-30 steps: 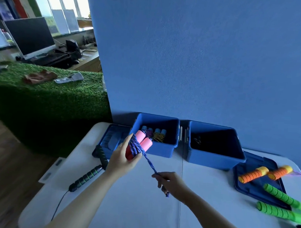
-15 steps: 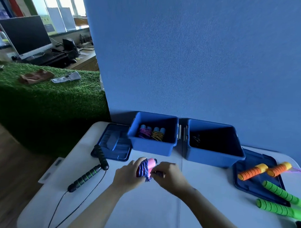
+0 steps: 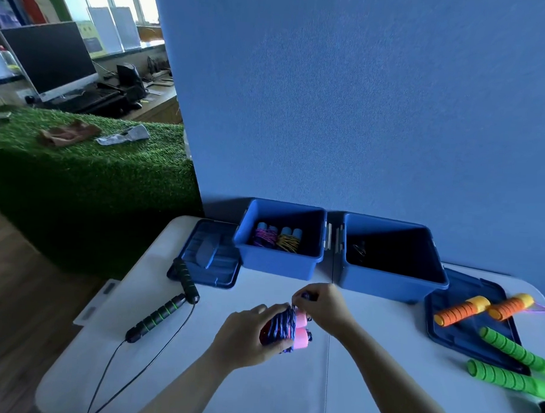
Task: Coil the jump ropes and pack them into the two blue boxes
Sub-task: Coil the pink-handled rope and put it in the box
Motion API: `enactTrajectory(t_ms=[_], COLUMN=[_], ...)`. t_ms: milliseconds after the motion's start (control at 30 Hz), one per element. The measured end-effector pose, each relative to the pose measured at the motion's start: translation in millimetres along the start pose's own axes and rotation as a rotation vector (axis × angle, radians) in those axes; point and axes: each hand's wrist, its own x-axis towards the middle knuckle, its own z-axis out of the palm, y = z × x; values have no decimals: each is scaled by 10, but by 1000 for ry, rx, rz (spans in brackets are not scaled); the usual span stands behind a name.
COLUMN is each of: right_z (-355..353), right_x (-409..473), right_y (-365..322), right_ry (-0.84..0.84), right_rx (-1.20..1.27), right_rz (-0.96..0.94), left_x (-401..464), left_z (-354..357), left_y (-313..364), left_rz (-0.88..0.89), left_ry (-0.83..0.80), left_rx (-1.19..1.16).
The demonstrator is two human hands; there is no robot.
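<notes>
My left hand (image 3: 245, 335) grips a jump rope bundle (image 3: 287, 329): two pink handles side by side with blue cord wound around them. My right hand (image 3: 323, 307) pinches the cord's loose end at the top of the bundle. The left blue box (image 3: 278, 265) holds two coiled ropes with light blue handles. The right blue box (image 3: 392, 278) looks dark inside, with one small dark item near its left wall. A black rope with green-banded handles (image 3: 159, 315) lies loose at the left. Orange handles (image 3: 460, 310) and green handles (image 3: 513, 350) lie at the right.
One blue lid (image 3: 207, 259) lies left of the boxes, another blue lid (image 3: 464, 336) lies under the orange handles at the right. A blue partition wall stands right behind the boxes. The white table (image 3: 258, 391) ends at my left, beside a grass-covered block.
My left hand lowered the pink-handled bundle from in front of the left box down to mid-table. My right hand closed in from the stretched cord's end onto the bundle.
</notes>
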Motion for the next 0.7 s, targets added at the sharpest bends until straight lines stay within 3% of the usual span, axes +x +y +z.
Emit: enactTrajectory(t_ms=[133, 367, 700], right_z=[-13, -92, 5], right_x=[14, 13, 86], right_y=[52, 80, 124], right_ry=[12, -41, -106], right_rx=[-130, 334, 123], right_rz=[-28, 226, 186], left_x=[-6, 2, 66], left_z=[7, 45, 77], left_y=[25, 78, 102], left_rz=[66, 192, 127], left_ry=[22, 66, 97], left_rx=[50, 96, 78])
